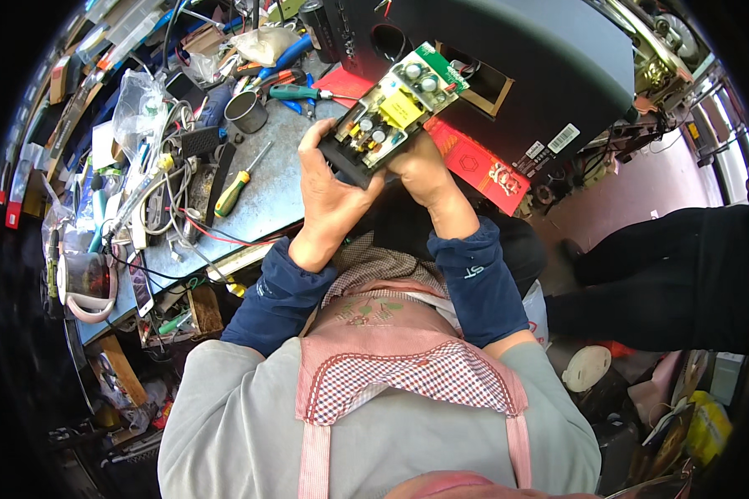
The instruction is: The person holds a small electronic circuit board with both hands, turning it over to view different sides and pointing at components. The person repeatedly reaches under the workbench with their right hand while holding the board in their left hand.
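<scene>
Both my hands hold a green circuit board (395,108) with a yellow block and round capacitors, seated in a black casing. My left hand (329,191) grips its lower left end, fingers curled over the edge. My right hand (424,170) supports it from below on the right side. The board is tilted, lifted above the grey workbench (279,187) and in front of a large black housing (516,66).
A yellow-and-green screwdriver (237,187), a metal cup (246,111), teal-handled pliers (295,93), tangled cables and plastic bags crowd the bench's left. A red box (474,162) lies under the black housing. A white kettle (87,287) stands at the left edge. Another person's dark sleeve (674,274) is at right.
</scene>
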`<state>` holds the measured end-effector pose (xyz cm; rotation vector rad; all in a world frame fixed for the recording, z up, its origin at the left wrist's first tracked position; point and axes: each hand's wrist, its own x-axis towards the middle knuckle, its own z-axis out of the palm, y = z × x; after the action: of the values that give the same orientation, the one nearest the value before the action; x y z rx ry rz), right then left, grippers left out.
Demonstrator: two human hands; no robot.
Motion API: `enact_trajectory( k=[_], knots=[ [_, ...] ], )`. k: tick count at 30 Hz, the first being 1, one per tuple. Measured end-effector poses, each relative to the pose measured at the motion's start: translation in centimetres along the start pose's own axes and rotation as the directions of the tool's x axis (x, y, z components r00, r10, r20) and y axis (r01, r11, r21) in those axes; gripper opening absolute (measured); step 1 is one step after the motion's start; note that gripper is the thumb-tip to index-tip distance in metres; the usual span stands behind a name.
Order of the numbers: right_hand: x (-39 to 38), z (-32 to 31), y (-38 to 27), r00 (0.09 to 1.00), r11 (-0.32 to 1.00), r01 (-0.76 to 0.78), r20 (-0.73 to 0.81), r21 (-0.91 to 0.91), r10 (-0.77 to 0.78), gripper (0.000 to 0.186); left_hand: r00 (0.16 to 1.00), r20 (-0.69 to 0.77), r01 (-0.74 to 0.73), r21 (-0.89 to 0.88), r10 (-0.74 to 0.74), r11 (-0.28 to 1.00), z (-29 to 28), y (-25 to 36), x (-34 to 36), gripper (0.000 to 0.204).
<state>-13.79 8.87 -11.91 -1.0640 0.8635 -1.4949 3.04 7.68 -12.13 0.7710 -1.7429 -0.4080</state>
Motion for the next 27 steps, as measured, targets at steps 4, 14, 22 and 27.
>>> enact_trajectory(
  k=[4, 14, 22, 27],
  knots=[
    [0.0, -0.4, 0.5, 1.000, 0.995, 0.026, -0.005, 0.100, -0.026, 0.060, 0.998, 0.015, -0.056, 0.075, 0.055, 0.996, 0.4, 0.1, 0.0, 0.104],
    [0.2, -1.0, 1.4, 0.997, 0.992, 0.075, 0.014, 0.103, -0.077, 0.049, 0.999, 0.008, -0.051, 0.072, 0.051, 0.996, 0.6, -0.1, -0.1, 0.105],
    [0.3, -1.0, 0.5, 0.999, 1.000, 0.006, 0.042, -0.007, -0.006, 0.049, 1.000, 0.021, -0.007, 0.047, 0.006, 0.999, 0.7, -0.1, -0.4, 0.103],
    [1.0, 0.0, 1.2, 0.979, 0.971, 0.201, 0.011, -0.133, -0.201, 0.053, 0.995, 0.040, 0.099, -0.057, -0.097, 0.993, 0.3, -0.9, -0.3, 0.105]
  ],
)
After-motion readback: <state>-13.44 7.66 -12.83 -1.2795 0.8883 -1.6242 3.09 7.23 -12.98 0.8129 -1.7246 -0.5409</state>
